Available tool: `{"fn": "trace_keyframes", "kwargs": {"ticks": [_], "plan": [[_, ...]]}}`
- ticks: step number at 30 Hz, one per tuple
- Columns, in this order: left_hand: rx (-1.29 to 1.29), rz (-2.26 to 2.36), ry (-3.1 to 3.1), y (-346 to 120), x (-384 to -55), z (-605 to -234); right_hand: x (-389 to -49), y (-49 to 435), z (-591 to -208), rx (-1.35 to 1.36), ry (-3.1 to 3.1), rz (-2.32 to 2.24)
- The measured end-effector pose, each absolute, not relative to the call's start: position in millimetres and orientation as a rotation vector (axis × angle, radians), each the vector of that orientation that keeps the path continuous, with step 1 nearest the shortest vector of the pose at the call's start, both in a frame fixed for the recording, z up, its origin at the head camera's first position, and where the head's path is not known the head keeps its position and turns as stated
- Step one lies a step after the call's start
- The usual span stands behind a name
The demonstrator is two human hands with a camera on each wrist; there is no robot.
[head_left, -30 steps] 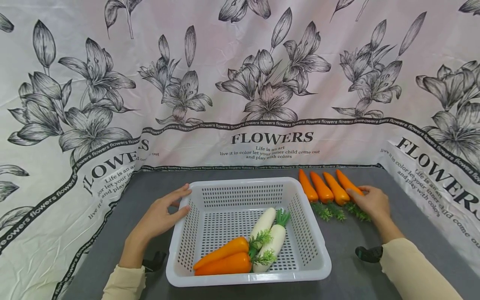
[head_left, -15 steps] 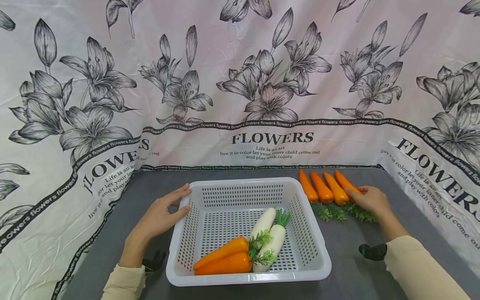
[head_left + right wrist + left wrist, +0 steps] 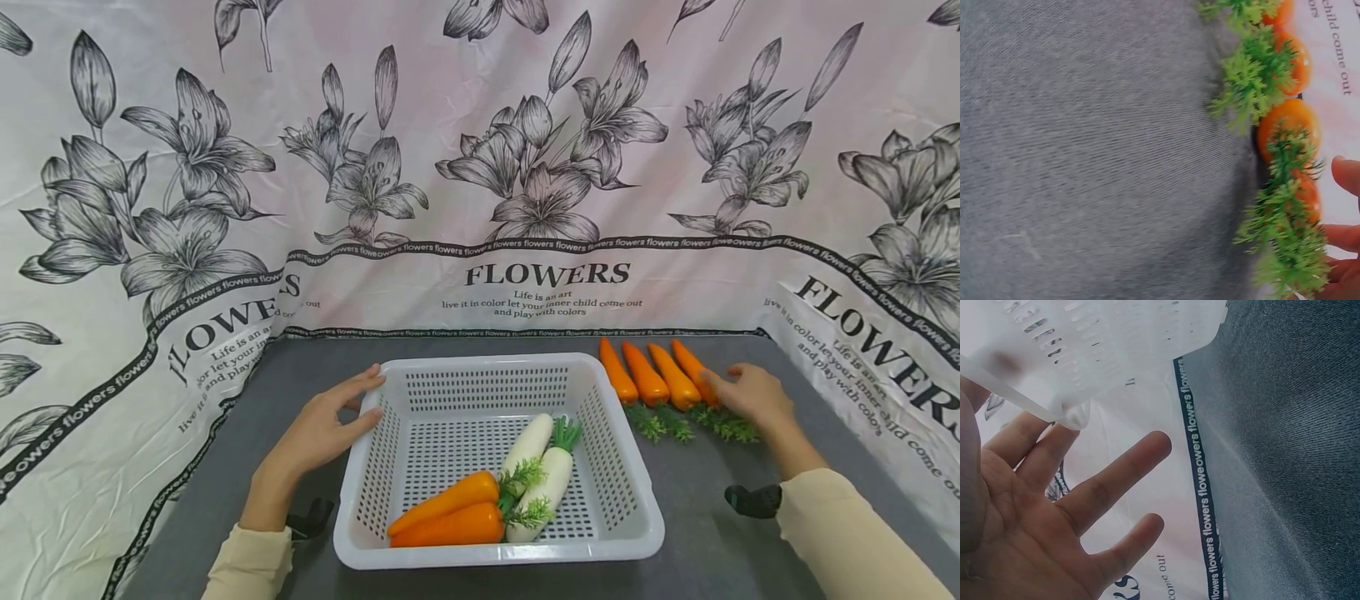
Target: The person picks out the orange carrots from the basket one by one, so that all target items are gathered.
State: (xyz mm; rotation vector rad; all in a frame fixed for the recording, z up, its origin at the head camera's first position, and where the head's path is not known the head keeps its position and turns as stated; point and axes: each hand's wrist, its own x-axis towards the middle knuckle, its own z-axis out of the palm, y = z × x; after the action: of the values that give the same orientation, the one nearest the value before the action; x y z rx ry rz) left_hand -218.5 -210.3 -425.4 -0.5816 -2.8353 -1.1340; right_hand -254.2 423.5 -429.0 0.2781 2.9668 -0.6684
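A white perforated plastic basket (image 3: 491, 557) holds two orange carrots (image 3: 448, 527) with feathery green tops and two white radishes (image 3: 550, 483). My left hand (image 3: 318, 429) rests at its left rim, fingers spread and mostly straight; in the left wrist view some fingertips pass behind the rim. Several more carrots lie side by side at the back right, tips toward the wall. Beside the rightmost carrot (image 3: 693, 371) is my right hand (image 3: 757, 400), its thumb near the carrot. In the right wrist view, thumb and fingers (image 3: 1341, 237) stand apart, not wrapped around that carrot.
Grey cloth covers the table (image 3: 690, 517). A white flower-printed curtain (image 3: 540, 300) rises along the back and both sides, close behind the carrot row. The basket's right rim stands close to the leftmost carrot (image 3: 617, 373).
My right hand has shifted slightly right, and its fingers have come off the rightmost carrot, which now shows more of its body. The left hand and basket stay put.
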Motion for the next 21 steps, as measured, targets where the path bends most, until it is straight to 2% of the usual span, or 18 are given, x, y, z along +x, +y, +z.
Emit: {"fn": "trace_keyframes", "kwargs": {"ticks": [11, 21], "plan": [[-0.557, -1.150, -2.855, -209.2, -218.5, -424.3, -265.1, 395.6, -398.0, 0.221, 3.208, -0.812], [-0.583, -1.156, -2.838, -210.0, -218.9, -425.3, -268.2, 337.5, -360.3, -0.070, 3.241, -1.065]]}}
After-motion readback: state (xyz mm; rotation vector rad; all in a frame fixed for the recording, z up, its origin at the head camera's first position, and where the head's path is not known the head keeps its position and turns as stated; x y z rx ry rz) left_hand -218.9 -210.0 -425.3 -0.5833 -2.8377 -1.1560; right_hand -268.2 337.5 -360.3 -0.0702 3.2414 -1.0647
